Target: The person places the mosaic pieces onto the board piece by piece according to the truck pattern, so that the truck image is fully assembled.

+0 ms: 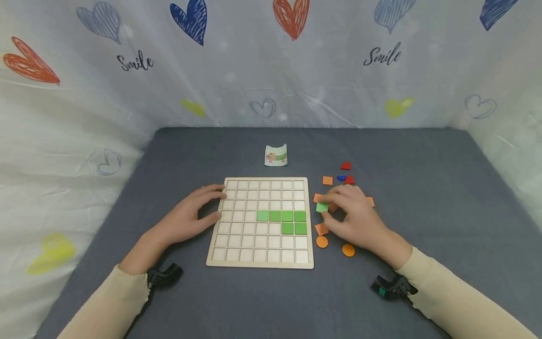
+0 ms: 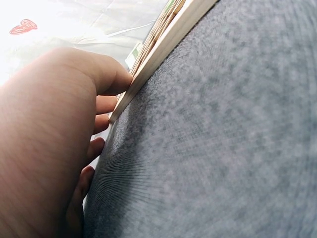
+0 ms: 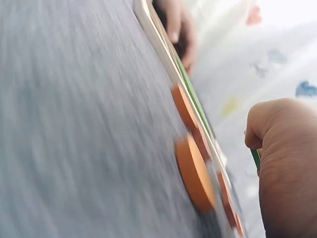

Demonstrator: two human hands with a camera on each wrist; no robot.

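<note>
A pale wooden grid board (image 1: 237, 242) lies on the table, with several green square tiles (image 1: 287, 216) set in two rows at its right side. My left hand (image 1: 190, 212) rests at the board's left edge; in the left wrist view its thumb (image 2: 116, 79) touches the side of the frame. Just right of the board, my right hand (image 1: 355, 214) pinches a light green square tile (image 1: 322, 207) between thumb and fingers, above several orange pieces. Only a thin green edge of that tile shows in the right wrist view, beside the right hand (image 3: 292, 163).
Orange squares (image 1: 327, 180), orange discs (image 1: 322, 242), red pieces (image 1: 345, 165) and a blue piece (image 1: 341, 178) lie right of the board, some partly behind the right hand. A small curled picture card (image 1: 276, 155) stands beyond the board. A printed curtain (image 1: 271, 70) hangs behind the dark table (image 1: 423, 188).
</note>
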